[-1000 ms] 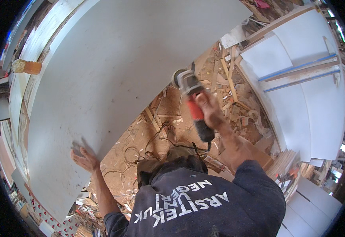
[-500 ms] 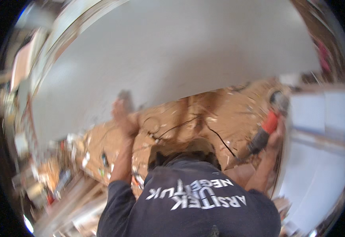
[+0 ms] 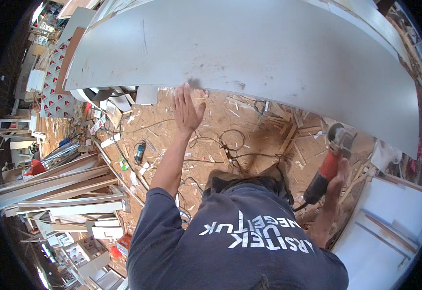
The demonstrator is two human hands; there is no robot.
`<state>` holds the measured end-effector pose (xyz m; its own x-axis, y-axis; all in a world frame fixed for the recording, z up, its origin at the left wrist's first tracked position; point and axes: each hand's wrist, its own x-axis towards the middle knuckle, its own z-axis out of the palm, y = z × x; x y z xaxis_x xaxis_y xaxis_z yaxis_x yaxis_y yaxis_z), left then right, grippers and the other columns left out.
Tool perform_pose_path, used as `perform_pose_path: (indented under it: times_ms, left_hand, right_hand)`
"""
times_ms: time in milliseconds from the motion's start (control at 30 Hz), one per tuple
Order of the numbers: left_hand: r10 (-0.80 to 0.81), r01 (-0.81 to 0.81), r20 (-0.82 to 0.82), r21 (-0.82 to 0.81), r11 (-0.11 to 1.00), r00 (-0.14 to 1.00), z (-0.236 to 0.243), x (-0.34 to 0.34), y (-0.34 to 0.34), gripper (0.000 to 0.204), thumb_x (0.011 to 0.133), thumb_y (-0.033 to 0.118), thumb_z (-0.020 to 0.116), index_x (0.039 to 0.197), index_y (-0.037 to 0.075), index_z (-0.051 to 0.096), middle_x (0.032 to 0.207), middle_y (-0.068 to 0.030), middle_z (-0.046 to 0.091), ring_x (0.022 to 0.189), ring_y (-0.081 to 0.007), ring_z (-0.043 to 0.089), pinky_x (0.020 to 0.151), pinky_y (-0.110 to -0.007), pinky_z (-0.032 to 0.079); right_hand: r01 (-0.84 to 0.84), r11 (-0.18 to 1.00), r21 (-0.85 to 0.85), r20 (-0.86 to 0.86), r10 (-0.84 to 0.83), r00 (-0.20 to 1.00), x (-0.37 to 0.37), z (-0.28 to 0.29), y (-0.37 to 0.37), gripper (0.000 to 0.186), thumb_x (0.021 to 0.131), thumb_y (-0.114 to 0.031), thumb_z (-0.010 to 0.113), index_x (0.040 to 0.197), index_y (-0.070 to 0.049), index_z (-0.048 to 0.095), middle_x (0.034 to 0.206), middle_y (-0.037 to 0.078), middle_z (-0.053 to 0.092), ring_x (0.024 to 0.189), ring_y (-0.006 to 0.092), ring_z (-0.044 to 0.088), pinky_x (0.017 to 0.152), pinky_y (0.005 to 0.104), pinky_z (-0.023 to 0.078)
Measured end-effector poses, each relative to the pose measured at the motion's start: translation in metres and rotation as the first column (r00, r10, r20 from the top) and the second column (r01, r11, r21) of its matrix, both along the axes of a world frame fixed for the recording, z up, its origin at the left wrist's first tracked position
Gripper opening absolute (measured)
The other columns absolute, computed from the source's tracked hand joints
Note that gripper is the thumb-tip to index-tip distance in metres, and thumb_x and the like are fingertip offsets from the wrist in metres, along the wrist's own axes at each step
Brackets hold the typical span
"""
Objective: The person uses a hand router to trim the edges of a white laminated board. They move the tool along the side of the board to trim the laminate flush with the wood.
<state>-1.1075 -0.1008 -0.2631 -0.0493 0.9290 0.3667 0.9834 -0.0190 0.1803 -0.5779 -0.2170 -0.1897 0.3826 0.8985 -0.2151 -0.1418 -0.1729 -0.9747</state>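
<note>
A large pale grey panel [image 3: 211,43] spans the far part of the view, its near edge facing me. My left hand [image 3: 186,110] is stretched out with its fingers apart, the tips at that near edge; whether they press on it I cannot tell. At the right, my right hand [image 3: 337,179] is wrapped around an angle grinder [image 3: 328,166] with a red and black body. The grinder's disc and guard point away from me, close below the panel's right part. A dark cord leaves its rear end.
Wood scraps and cords litter the brown floor [image 3: 157,130]. A small dark power tool [image 3: 140,152] lies there. Stacked boards [image 3: 75,188] fill the left side. A white cabinet-like piece [image 3: 385,222] stands at the right, near a clear plastic bag [image 3: 384,155].
The whole view has shifted, and more floor shows below the panel. My left hand now appears farther up and right, at the panel's edge. The grinder stays in my right hand.
</note>
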Motion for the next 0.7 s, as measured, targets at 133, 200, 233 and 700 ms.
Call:
perform_pose_path:
  times_ms: [133,200,233,700]
  left_hand:
    - [0.039,-0.051,-0.059,-0.201,0.978,0.997,0.023,-0.039,0.009,0.093,0.087,0.035,0.075,0.158,0.002,0.025,0.164,-0.0210,0.026,0.150,-0.0418,0.026,0.123,-0.056,0.020]
    - [0.012,-0.030,-0.069,-0.264,0.964,0.998,0.022,-0.060,0.007,0.094,0.086,0.034,0.076,0.158,0.003,0.024,0.164,-0.0204,0.028,0.150,-0.0421,0.027,0.123,-0.056,0.021]
    - [0.006,-0.019,-0.057,-0.229,0.973,0.998,0.015,-0.071,0.004,0.094,0.086,0.034,0.076,0.159,0.004,0.024,0.164,-0.0196,0.028,0.150,-0.0420,0.027,0.123,-0.056,0.021]
    - [-0.079,0.080,0.020,-0.045,0.996,0.997,0.037,-0.174,0.033,0.064,0.091,0.042,0.068,0.140,0.004,0.050,0.138,-0.0201,0.053,0.133,-0.0381,0.046,0.117,-0.055,0.028]
  right_hand:
    - [-0.112,0.994,-0.008,0.060,0.113,0.992,-0.078,0.022,0.017,0.052,0.107,-0.048,0.051,0.124,-0.001,0.062,0.111,0.005,0.064,0.098,0.0157,0.059,0.089,0.0329,0.048]
    - [-0.093,0.995,0.043,0.139,0.086,0.987,-0.121,0.042,0.020,0.055,0.106,-0.051,0.051,0.122,0.000,0.062,0.108,0.005,0.063,0.095,0.0149,0.059,0.088,0.0317,0.048]
    - [-0.157,0.987,0.044,0.140,0.150,0.979,-0.129,0.047,0.024,0.056,0.106,-0.052,0.052,0.122,0.000,0.062,0.107,0.005,0.063,0.094,0.0147,0.059,0.086,0.0316,0.048]
    - [-0.383,0.924,-0.023,0.136,0.382,0.914,-0.259,0.042,0.056,0.050,0.105,-0.051,0.052,0.117,-0.003,0.061,0.096,0.002,0.062,0.083,0.0115,0.057,0.072,0.0297,0.049]
